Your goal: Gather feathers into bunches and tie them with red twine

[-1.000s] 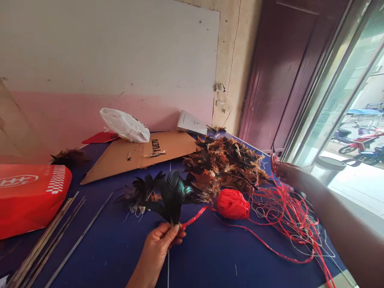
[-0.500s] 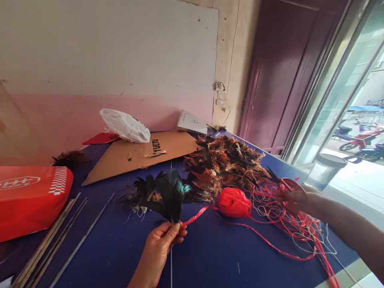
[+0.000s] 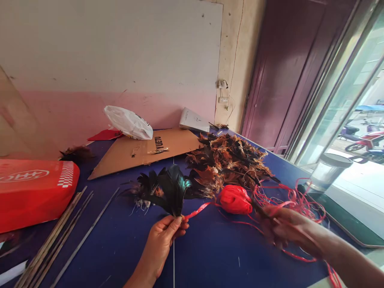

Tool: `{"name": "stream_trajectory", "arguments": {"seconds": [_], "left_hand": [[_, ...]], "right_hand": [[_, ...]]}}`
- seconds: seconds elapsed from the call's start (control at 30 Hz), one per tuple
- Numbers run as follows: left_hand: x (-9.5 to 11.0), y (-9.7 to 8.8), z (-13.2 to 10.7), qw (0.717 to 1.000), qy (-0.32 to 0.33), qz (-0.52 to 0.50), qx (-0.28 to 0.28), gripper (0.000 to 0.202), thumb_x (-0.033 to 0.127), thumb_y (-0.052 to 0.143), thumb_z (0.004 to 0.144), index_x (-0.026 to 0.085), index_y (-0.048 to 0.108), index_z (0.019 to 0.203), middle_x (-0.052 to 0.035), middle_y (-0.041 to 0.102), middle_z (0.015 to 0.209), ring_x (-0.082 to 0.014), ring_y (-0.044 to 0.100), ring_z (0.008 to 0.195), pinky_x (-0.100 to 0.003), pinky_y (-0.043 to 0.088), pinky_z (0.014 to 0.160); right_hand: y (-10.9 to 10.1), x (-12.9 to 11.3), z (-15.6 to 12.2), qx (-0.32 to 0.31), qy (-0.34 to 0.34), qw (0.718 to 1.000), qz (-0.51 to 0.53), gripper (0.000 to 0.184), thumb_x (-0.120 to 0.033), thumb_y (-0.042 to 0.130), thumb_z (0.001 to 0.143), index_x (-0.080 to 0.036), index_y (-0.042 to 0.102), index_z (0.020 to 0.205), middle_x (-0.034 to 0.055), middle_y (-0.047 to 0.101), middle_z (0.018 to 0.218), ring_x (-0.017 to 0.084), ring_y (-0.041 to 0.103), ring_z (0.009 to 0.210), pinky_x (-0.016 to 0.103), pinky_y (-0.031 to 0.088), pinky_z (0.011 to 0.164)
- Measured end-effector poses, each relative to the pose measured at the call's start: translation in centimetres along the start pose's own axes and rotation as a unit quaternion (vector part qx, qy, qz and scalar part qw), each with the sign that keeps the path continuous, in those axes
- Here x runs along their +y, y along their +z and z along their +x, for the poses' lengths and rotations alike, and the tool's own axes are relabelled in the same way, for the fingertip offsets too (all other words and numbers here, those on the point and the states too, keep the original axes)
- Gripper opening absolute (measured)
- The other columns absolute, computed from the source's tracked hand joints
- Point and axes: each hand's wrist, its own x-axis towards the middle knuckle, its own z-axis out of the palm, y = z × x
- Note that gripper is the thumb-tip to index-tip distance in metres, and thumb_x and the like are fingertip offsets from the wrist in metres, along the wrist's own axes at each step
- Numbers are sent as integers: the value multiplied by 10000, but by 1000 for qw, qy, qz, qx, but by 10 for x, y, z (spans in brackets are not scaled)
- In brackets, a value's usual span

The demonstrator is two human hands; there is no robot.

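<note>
Black feathers [image 3: 174, 188] stand over the blue table [image 3: 210, 256], their base and a red plastic ribbon [image 3: 199, 210] pinched in our left hand [image 3: 168, 236]. Our right hand [image 3: 283, 226], blurred, grips scissors [image 3: 257, 209]; it has swung inward to beside the red ribbon ball [image 3: 235, 199], bringing the scissors nearer the feathers. Blur hides the exact finger placement.

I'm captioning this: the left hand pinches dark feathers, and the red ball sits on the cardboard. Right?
No: the head view shows the red ball on the blue table, not the cardboard. The left hand does pinch dark feathers.
</note>
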Motion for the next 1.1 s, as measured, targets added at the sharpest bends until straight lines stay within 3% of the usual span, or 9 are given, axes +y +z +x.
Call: {"name": "stream_trajectory", "arguments": {"seconds": [0.13, 0.3, 0.43, 0.67, 0.73, 0.8, 0.9, 1.0, 1.1], "left_hand": [[-4, 1, 0, 1000, 6, -2, -11, 266, 360, 641, 664, 120, 687, 771, -91, 676, 770, -187, 613, 749, -256, 477, 668], [-6, 4, -4, 1000, 10, -6, -23, 252, 348, 626, 689, 115, 681, 766, -89, 676, 761, -176, 612, 734, -249, 476, 664], [-5, 7, -7, 997, -30, -71, -21, 205, 311, 644, 682, 121, 672, 754, -87, 682, 800, -162, 623, 728, -225, 483, 637], [9, -10, -3, 964, -191, -174, -63, 117, 199, 603, 736, 119, 628, 818, -110, 671, 932, -142, 656, 659, -139, 462, 439], [21, -22, 0, 974, -149, -162, -53, 100, 183, 599, 737, 115, 629, 805, -118, 650, 1001, -118, 647, 594, -125, 446, 399], [34, -36, 3, 984, -48, -170, -25, 80, 143, 580, 743, 117, 637, 794, -112, 612, 1090, -82, 628, 576, -126, 469, 434], [48, -49, 5, 974, 44, -220, 6, 73, 124, 581, 738, 143, 647, 761, -81, 639, 1043, -52, 601, 568, -112, 472, 469], [49, -44, 2, 978, 36, -203, -10, 57, 144, 602, 725, 142, 654, 748, -87, 644, 1027, -63, 607, 589, -110, 468, 466], [37, -22, -2, 990, -45, -114, -63, 92, 183, 625, 710, 106, 659, 748, -122, 620, 1065, -91, 621, 607, -132, 481, 472]], "right_hand": [[46, -11, 12, -148, 5, 989, -18, 350, -431, 604, 692, -200, 527, 944, 58, 613, 829, 161, 584, 716, 260, 443, 603], [73, -24, 38, -196, 29, 979, -39, 432, -521, 555, 698, -114, 540, 844, 66, 616, 734, 113, 572, 605, 194, 415, 514], [85, -20, 55, -186, 45, 981, -9, 430, -538, 561, 680, -120, 532, 780, 27, 594, 666, 70, 525, 495, 156, 373, 419], [99, -17, 70, -125, 31, 990, 60, 401, -542, 490, 739, -147, 482, 672, -53, 453, 453, 38, 370, 331, 156, 287, 331], [100, -15, 72, -123, 16, 987, 106, 378, -528, 486, 750, -153, 477, 694, -56, 441, 457, 39, 351, 324, 160, 275, 322], [100, -12, 73, -120, 11, 981, 153, 351, -511, 479, 762, -160, 484, 767, -49, 462, 511, 40, 347, 330, 163, 268, 312], [97, -7, 73, -101, 9, 977, 186, 328, -488, 504, 754, -178, 476, 857, -40, 493, 599, 38, 359, 349, 163, 268, 306], [98, -8, 73, -70, 9, 987, 142, 343, -498, 536, 727, -170, 475, 806, -40, 487, 574, 39, 367, 351, 162, 260, 303], [103, -10, 75, -39, 21, 997, 69, 358, -499, 569, 698, -166, 472, 786, -47, 480, 540, 41, 387, 361, 157, 269, 313]]}}
